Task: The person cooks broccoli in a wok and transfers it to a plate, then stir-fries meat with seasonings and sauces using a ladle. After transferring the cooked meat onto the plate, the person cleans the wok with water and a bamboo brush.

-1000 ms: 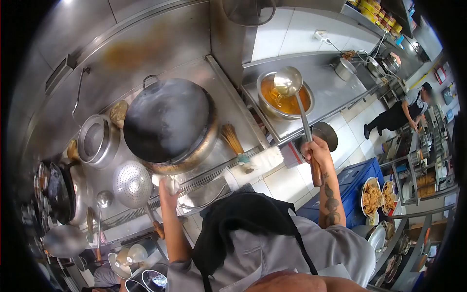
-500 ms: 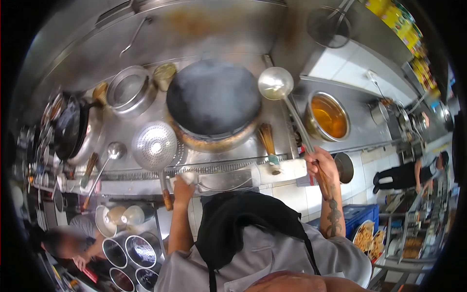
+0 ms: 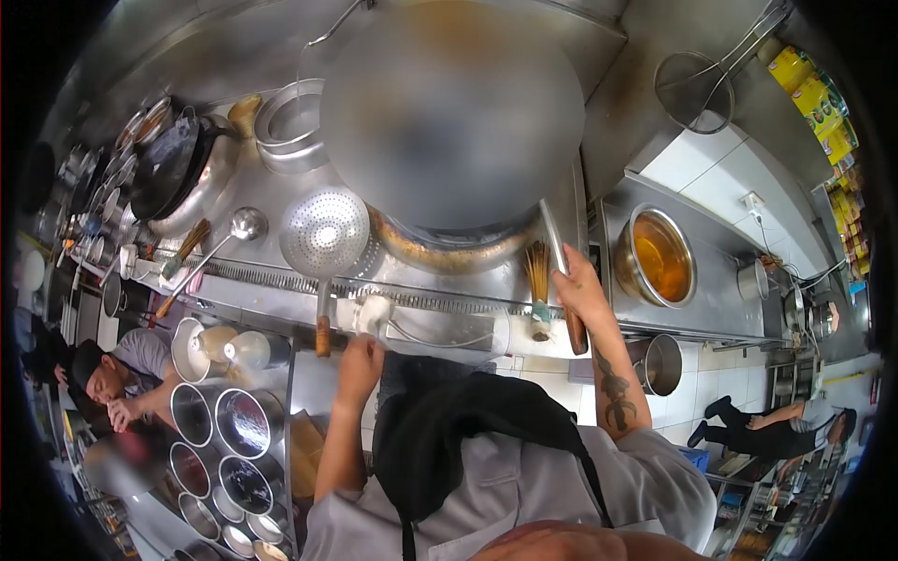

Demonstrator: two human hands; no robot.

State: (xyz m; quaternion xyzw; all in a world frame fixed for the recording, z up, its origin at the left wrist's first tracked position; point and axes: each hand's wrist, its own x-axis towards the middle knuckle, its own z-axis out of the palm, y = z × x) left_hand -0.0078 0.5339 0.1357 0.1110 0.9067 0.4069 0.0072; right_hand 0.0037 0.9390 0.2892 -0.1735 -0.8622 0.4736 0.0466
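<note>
My right hand [image 3: 583,288] is closed around the ladle handle [image 3: 550,229], whose wooden end points down toward my forearm. The ladle's bowl is hidden in a large blurred patch that also covers most of the wok [image 3: 449,222]. My left hand [image 3: 360,365] is curled shut at the counter's front edge, and nothing shows in it. Just beyond it lies a white cloth [image 3: 374,315]. A perforated skimmer [image 3: 325,234] rests beside it, its wooden handle jutting over the edge. A bamboo brush [image 3: 538,280] stands left of my right hand.
A metal pot of amber liquid [image 3: 662,257] stands at the right. Leftward are a small ladle [image 3: 248,224], a metal pot [image 3: 290,126] and dark woks [image 3: 168,173]. Several containers [image 3: 248,416] stand lower left, near a person [image 3: 136,374]. Another person [image 3: 781,425] is far right.
My right hand has moved up and left with the ladle, whose bowl has gone from beside the wok into the blurred area. My left hand is slightly apart from the cloth. The view has shifted.
</note>
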